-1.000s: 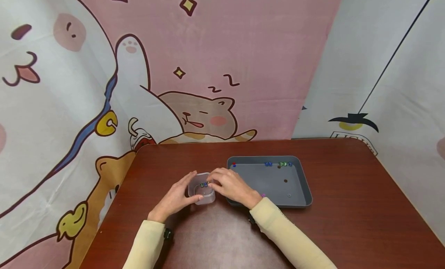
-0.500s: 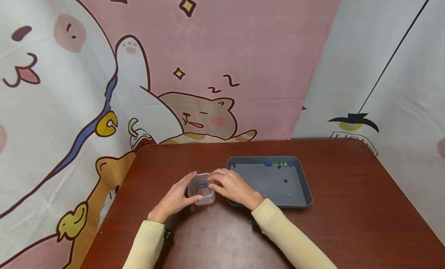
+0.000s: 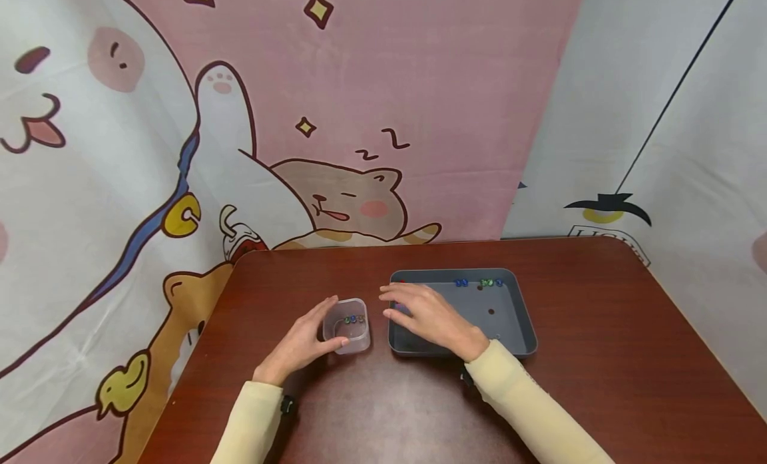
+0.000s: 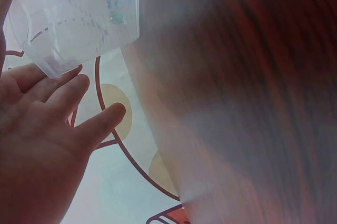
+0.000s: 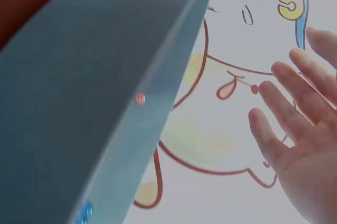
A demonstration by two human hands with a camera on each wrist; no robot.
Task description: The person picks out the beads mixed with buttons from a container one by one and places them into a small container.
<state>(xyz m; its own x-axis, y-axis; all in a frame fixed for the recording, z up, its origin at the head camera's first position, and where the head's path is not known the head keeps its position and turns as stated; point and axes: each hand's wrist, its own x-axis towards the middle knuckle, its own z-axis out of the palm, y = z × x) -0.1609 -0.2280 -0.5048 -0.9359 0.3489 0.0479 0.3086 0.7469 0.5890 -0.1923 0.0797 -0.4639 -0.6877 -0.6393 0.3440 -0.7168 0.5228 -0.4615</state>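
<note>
A small clear plastic container (image 3: 357, 345) stands on the table left of the tray, and several tiny green, blue and brownish pieces (image 3: 353, 319) lie inside it. My left hand (image 3: 297, 344) holds its left side between thumb and fingers. Over the left end of the grey tray (image 3: 516, 327) hovers my right hand (image 3: 434, 317), fingers extended and apart, nothing visible in it. Small shiny blue pieces (image 3: 461, 283) and green pieces (image 3: 487, 283) lie along the tray's far side. A reddish button (image 5: 140, 98) shows in the right wrist view.
Two brown discs (image 3: 491, 311) lie in the tray, one near the far wall. The brown table (image 3: 611, 331) reaches back to a printed cartoon cloth (image 3: 467, 118) hanging behind it.
My right hand has left the container and moved right, over the tray's left end. The brownish piece in the container is now plainly visible. My left hand stays in place.
</note>
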